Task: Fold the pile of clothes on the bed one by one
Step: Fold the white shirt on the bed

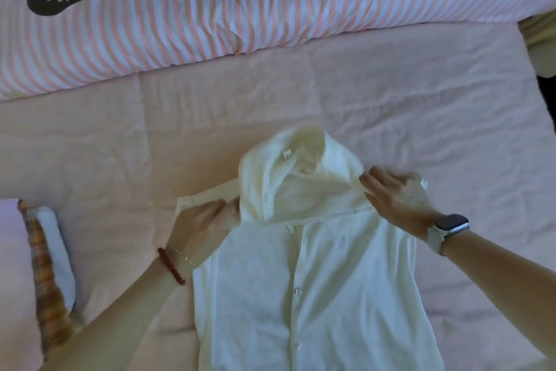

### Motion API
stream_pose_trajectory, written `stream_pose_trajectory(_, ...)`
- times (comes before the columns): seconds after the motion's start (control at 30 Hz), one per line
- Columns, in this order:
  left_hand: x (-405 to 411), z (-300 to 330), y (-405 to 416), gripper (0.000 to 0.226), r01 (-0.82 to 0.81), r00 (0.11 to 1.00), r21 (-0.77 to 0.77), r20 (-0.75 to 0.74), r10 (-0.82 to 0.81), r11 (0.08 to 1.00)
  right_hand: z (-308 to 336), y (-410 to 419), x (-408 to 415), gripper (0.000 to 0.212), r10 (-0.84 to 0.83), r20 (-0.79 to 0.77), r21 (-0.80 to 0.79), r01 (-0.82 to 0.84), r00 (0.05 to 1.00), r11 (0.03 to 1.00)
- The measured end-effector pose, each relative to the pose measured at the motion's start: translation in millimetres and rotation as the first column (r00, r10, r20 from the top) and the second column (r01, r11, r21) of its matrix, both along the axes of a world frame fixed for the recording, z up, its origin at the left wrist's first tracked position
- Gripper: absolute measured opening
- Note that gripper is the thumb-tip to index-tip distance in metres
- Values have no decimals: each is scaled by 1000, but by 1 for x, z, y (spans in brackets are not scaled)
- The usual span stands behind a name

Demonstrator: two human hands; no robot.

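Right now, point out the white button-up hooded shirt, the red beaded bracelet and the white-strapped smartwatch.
white button-up hooded shirt (pixel 316 295): head view, on the button placket at mid-chest.
red beaded bracelet (pixel 171 266): head view, on the beads across the left wrist.
white-strapped smartwatch (pixel 452 225): head view, on the dark screen at the right wrist.

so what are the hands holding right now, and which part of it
Both grip the white hooded shirt at the shoulders: the left hand at its left shoulder by the sleeve, the right hand at the right shoulder beside the hood.
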State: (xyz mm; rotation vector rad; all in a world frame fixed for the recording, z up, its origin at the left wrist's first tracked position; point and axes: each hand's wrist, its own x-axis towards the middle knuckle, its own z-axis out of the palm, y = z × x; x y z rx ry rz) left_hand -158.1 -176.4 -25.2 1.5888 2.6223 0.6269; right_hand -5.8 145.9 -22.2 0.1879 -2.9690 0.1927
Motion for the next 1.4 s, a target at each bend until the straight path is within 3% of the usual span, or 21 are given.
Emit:
stream_pose_trajectory(0.1,49,-10,-39,38,154,988,-129,7,-154,980,-1,-15,56,38,108,25,-6,-108,994,994)
stream_pose_trajectory(0.17,76,-21,-66,59,269,962,-346,149,-230,899,-7,-21,96,37,154,161,13,-158,975,987)
stream_pose_trajectory(0.23,89,-23,-85,62,320,944,-492,237,-229,810,-12,-23,127,55,187,349,37,-213,919,976)
stream_pose_trajectory(0.3,89,-16,-88,37,284,949,-460,261,-178,841,-12,-24,143,65,145,466,53,-191,873,980)
stream_pose_trajectory(0.37,84,-10,-81,15,229,948,-336,292,-130,914,-7,-27,144,51,80,444,15,-97,893,995)
stream_pose_trajectory(0.47,69,-2,-54,30,105,980,-248,190,-58,963,1,-40,123,27,9,330,-29,1,944,1000)
stream_pose_trajectory(0.6,56,-8,-22,45,-17,997,-307,67,39,952,-1,-71,91,40,68,283,-68,-51,957,996)
stream_pose_trajectory(0.67,63,-11,-11,46,5,995,-306,92,24,952,-7,-92,86,49,178,330,-101,-153,927,983)
stream_pose_trajectory(0.77,88,-9,-3,43,10,982,-266,184,41,964,-13,-114,95,62,227,439,-162,-172,870,972)
stream_pose_trajectory(0.87,128,-10,-10,38,68,963,-253,270,3,965,-17,-115,120,51,236,505,-157,-180,831,971)
stream_pose_trajectory(1.0,176,-20,-33,32,305,914,-326,362,-180,895,-14,-99,149,41,245,549,-118,-216,799,969)
stream_pose_trajectory(1.13,179,-21,-40,37,331,903,-371,391,-178,868,-7,-89,161,29,260,639,-56,-293,724,955)
stream_pose_trajectory(1.23,154,-13,-30,38,245,918,-249,371,-141,937,-5,-85,152,24,284,511,-110,-266,811,958)
stream_pose_trajectory(1.33,103,-10,-13,24,-7,976,-161,215,42,987,-2,-73,117,27,92,304,-154,-46,948,987)
stream_pose_trajectory(1.4,66,-12,-5,33,-153,983,-242,64,174,958,-3,-54,88,34,-57,258,-36,68,964,997)
